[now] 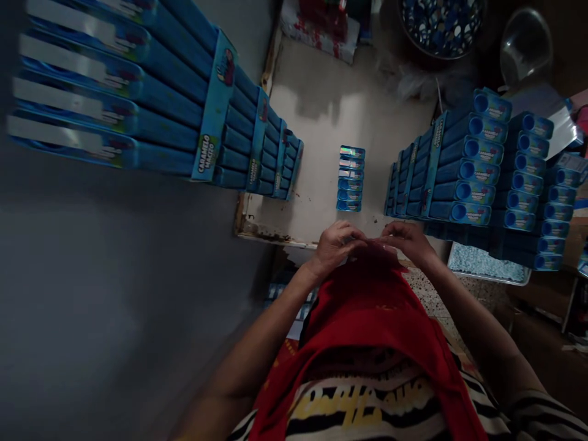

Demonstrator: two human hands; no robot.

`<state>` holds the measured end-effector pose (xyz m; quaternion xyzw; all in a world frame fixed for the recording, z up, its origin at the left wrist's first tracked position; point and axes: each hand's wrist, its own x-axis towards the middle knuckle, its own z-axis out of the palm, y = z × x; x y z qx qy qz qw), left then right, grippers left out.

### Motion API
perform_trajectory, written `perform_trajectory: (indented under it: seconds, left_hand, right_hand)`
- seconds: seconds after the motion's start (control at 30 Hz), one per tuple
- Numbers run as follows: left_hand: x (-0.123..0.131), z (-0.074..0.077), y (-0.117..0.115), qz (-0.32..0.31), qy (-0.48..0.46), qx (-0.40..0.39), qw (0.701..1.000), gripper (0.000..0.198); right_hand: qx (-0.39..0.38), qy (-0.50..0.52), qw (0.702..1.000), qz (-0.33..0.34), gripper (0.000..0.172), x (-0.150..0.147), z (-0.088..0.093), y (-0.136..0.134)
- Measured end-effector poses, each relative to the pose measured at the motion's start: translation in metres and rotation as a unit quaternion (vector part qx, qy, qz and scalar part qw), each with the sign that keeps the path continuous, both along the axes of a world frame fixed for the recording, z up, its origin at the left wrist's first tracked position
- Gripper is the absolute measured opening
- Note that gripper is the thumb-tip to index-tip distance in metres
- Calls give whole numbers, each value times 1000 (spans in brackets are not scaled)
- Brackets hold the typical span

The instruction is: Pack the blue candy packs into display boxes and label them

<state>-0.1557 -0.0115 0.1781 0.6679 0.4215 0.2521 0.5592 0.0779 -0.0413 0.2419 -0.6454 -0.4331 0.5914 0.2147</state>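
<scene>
Both hands are at the table's front edge, close together over the red apron. My left hand is closed in a pinch on something thin near the apron's upper part; what it is, I cannot make out. Facing it, my right hand pinches too, its fingertips on the same dark, small spot. Just beyond the hands, a short row of blue packs lies on the white table.
Tall stacks of blue boxes stand at the left and right. A tray of pale blue pieces is at the right. Behind are a round bowl of blue-and-white pieces, a clear container and a red-and-white package.
</scene>
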Motion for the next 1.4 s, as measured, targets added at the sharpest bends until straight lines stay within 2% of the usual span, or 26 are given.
perform_trajectory:
  seconds: [0.1, 0.2, 0.27, 0.33, 0.43, 0.5, 0.6, 0.67, 0.73, 0.8, 0.9, 0.97, 1.03, 1.13, 1.2, 1.3, 1.4]
  left_hand:
    - [6, 2, 1, 14, 3, -24, 1000, 11]
    - [12, 6, 5, 11, 40, 0, 999, 12]
    - [14, 8, 9, -4, 64, 32, 997, 12]
    - [13, 8, 12, -13, 105, 78, 991, 10]
    - [4, 2, 13, -28, 177, 142, 974, 13]
    - [-4, -4, 12, -66, 203, 160, 964, 15]
    - [-12, -13, 12, -132, 215, 157, 955, 20]
    - [-14, -16, 15, -150, 219, 153, 952, 20]
    - [-15, -15, 19, -151, 222, 150, 952, 20]
    - [-16, -12, 22, -138, 227, 154, 952, 18]
    - [-23, -9, 22, -108, 251, 177, 945, 19]
    - [-28, -10, 21, -113, 265, 180, 941, 15]
    - [-30, -13, 21, -139, 265, 170, 939, 14]
    - [-32, -18, 23, -185, 261, 158, 934, 19]
    - [-33, -19, 25, -203, 258, 152, 932, 21]
    - [-38, -16, 25, -160, 249, 146, 944, 11]
    - [-44, -13, 20, -93, 227, 154, 957, 19]
  right_hand:
    - [84, -127, 984, 92, 16, 1, 8, 1]
    - [166, -260, 927, 214, 11, -5, 18, 4]
    - [188, -304, 895, 267, 14, -10, 21, 7]
    - [195, -305, 892, 271, 19, -11, 19, 10]
    - [164, -262, 927, 213, 18, -10, 11, 13]
    - [135, -266, 933, 202, 18, -11, 7, 13]
    - [134, -335, 897, 257, 20, -20, 6, 15]
    - [160, -358, 870, 299, 22, -29, 6, 16]
    - [186, -350, 857, 330, 26, -37, 5, 19]
    - [186, -339, 856, 344, 30, -40, 3, 23]
    - [134, -332, 878, 317, 28, -36, 0, 30]
    - [105, -336, 884, 308, 26, -34, -1, 32]
    - [115, -349, 870, 328, 26, -37, -2, 33]
    - [180, -360, 836, 372, 27, -48, -7, 30]
    - [208, -353, 825, 390, 28, -55, -12, 28]
    - [194, -336, 834, 392, 28, -58, -19, 29]
    - [138, -308, 861, 379, 26, -55, -21, 33]
